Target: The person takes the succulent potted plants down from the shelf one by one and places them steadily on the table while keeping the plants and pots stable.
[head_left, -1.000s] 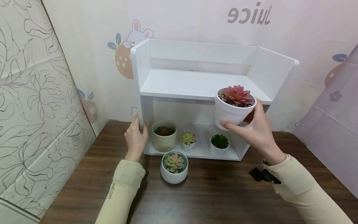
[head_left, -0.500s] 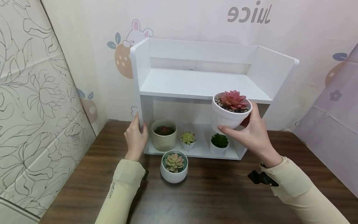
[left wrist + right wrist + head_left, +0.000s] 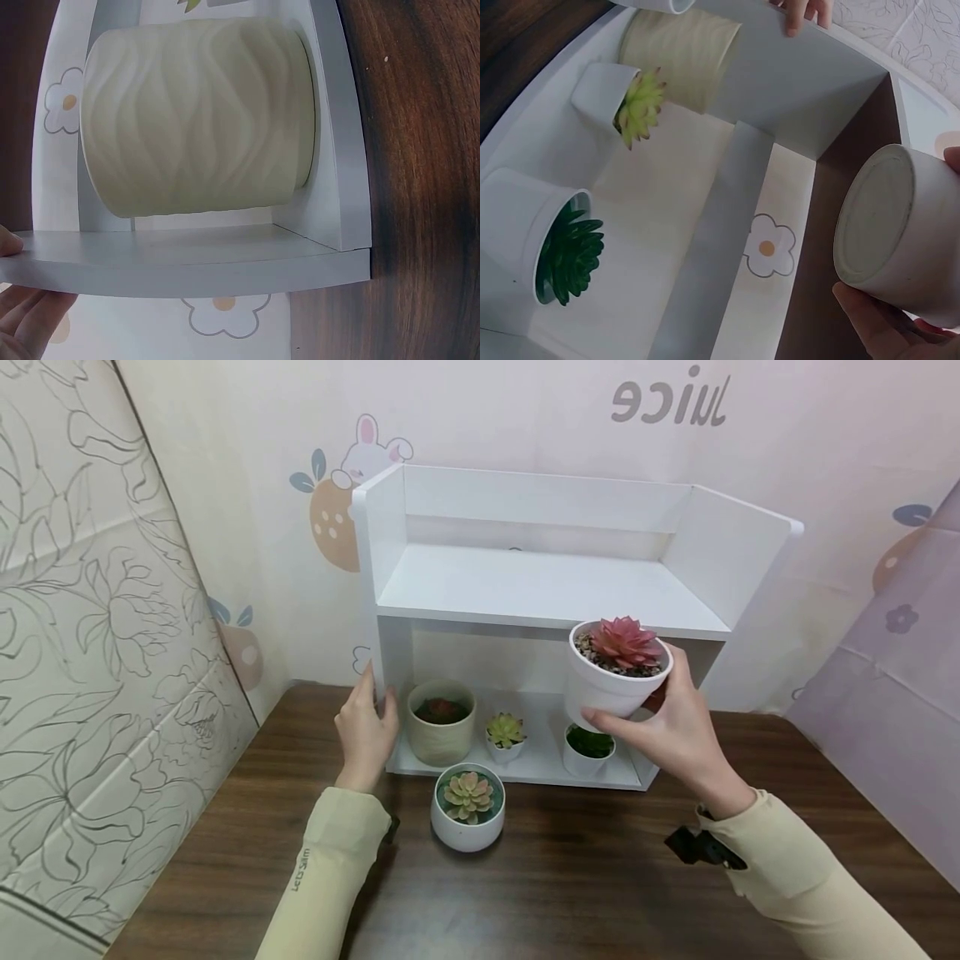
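A person's right hand [image 3: 678, 727] held a white pot with a red succulent [image 3: 603, 689] in the air before a white shelf unit [image 3: 525, 581]; in the head view its rim overlapped the front edge of the upper board. The thumb pressed low on the near wall, fingers reaching behind, a grip that probably spared the leaves and left the base free. The pot leaned slightly. The left hand [image 3: 365, 727] pinched the unit's side panel [image 3: 386, 535] between thumb and fingers, likely to steady it.

On the lower shelf [image 3: 540, 756] stood 3 pots: a cream pot [image 3: 441, 742], a small yellow-green succulent [image 3: 505, 728], and a dark green plant [image 3: 588, 743], partly hidden by the raised pot. A round white bowl [image 3: 467, 837] with a pale succulent sat on the wooden table [image 3: 562, 877], partly blocking the way in.
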Tool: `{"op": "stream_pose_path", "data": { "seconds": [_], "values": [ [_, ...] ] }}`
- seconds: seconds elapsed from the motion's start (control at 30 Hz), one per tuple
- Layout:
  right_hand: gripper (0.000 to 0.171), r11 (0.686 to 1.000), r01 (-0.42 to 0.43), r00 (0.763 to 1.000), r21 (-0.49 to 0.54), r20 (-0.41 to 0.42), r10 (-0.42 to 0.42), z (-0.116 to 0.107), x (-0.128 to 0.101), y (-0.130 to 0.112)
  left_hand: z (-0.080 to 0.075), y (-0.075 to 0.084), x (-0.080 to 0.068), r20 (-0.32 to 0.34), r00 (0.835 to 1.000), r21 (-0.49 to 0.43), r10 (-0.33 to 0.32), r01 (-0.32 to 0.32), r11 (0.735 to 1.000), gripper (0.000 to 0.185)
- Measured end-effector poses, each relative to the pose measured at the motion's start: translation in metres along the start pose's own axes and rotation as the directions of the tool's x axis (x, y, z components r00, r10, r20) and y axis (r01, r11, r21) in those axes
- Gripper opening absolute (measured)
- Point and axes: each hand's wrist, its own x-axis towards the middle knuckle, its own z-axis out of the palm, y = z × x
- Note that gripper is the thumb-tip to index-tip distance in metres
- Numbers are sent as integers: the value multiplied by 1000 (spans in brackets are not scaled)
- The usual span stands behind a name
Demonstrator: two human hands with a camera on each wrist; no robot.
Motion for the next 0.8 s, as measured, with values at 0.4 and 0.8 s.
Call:
{"op": "stream_pose_path", "data": {
  "seconds": [0.4, 0.8],
  "values": [
    [98, 1000, 7, 999, 3, 51, -7, 8, -7, 7, 0, 0, 0, -9, 1000, 3, 10, -10, 1000, 48],
    [99, 1000, -5, 998, 22, 59, 3, 15, -11, 11, 0, -1, 0, -8, 1000, 2, 11, -11, 1000, 48]
  ]
}}
